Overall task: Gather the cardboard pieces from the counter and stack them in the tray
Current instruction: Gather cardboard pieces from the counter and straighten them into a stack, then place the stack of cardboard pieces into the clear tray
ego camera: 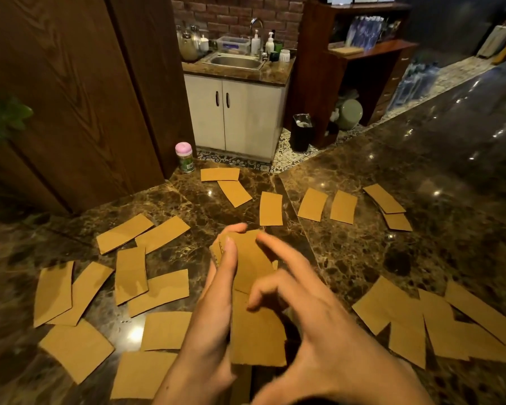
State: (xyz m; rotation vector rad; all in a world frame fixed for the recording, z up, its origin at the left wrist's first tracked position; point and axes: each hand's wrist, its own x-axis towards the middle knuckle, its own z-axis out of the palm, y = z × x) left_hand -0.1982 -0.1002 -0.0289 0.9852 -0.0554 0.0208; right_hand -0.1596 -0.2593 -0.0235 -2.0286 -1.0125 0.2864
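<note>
Both hands are closest to the camera, raised over the tabletop [421,159]. Left hand [216,302] stands on its edge, and its fingers [230,252] grasp a small stack of cardboard pieces [250,264]; the long axis of the stack points away from the person. Right hand [310,311] is just beside, blurred, with fingers spread and released, touching nothing clearly. Many flat tan cardboard pieces [129,274] lie scattered on the glossy dark marble, some overlapping, pointing in different directions. No tray is visible.
</note>
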